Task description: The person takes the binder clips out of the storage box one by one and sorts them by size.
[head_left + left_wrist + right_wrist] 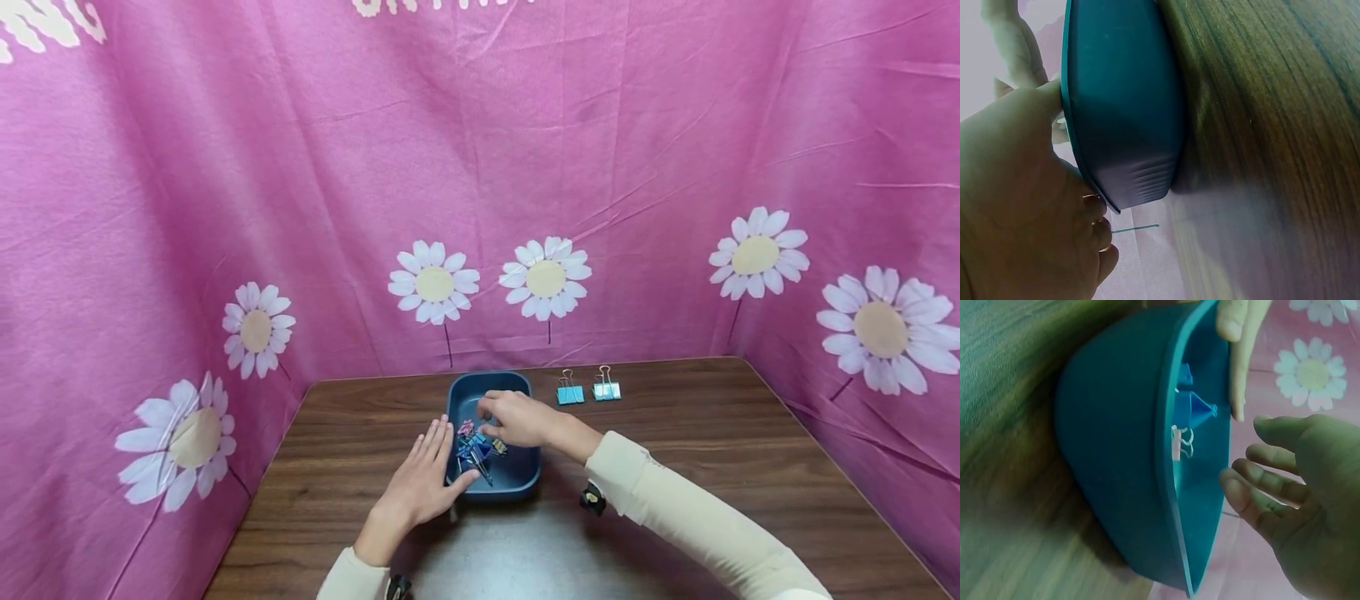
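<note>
A blue bin (501,493) on the table holds a pile of binder clips (474,448) in blue, pink and yellow. Against its left rim rests my left hand (422,483), fingers straight and thumb over the near left corner; the left wrist view shows this hand (1016,181) at the rim of the bin (1125,106). Above the bin's inside is my right hand (517,419), fingers loosely bent. In the right wrist view that hand (1310,481) has nothing between thumb and fingers, beside the bin (1116,437), where blue clips (1194,409) and a pale pink clip (1176,444) show.
Two light blue binder clips, one (570,395) nearer the bin and another (607,391) farther right, stand at the back of the wooden table (675,467). A pink cloth with daisies (480,167) hangs behind and at both sides.
</note>
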{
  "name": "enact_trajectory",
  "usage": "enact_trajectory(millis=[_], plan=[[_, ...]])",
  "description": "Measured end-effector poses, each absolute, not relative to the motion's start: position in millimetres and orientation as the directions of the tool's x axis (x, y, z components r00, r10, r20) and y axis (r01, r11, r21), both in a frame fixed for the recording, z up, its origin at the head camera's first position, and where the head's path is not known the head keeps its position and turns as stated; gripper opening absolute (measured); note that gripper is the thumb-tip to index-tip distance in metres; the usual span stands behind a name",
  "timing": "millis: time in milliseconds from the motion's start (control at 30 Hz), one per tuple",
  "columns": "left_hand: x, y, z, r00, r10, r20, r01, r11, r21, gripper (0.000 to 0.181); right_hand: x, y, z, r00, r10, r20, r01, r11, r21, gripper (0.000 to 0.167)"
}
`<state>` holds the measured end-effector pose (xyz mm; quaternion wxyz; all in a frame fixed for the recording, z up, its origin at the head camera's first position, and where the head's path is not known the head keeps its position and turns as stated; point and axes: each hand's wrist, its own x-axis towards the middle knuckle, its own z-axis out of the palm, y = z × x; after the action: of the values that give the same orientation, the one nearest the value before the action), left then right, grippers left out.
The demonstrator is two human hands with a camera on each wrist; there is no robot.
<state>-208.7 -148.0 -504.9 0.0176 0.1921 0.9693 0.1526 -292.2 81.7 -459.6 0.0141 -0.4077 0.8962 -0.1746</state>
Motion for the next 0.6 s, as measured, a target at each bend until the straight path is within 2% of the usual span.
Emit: enact_trajectory(millis=[100, 333, 433, 600], plan=[[-209, -148, -505, -0.924, 0.382, 0.025, 0.371, 0.879, 0.298, 0.091, -289, 76, -463, -0.676, -0.732, 0.091, -0.717, 0.623, -0.314, 0.033], [-209, -149, -505, -0.922, 0.387, 0.019, 0.374, 0.876, 0.304, 0.092, -285, 66, -476, -0.682, -0.73, 0.03, -0.712, 0.655, -0.252, 0.043], [-209, -149, -505, -0.922, 0.388, 0.015, 0.374, 0.877, 0.301, 0.093, -285, 63, -482, -0.662, -0.748, 0.041, -0.737, 0.64, -0.216, 0.036], [-210, -150, -506, -0.922, 0.388, 0.013, 0.374, 0.877, 0.301, 0.092, -283, 62, -486, -0.622, -0.779, 0.081, -0.773, 0.595, -0.219, 0.018]])
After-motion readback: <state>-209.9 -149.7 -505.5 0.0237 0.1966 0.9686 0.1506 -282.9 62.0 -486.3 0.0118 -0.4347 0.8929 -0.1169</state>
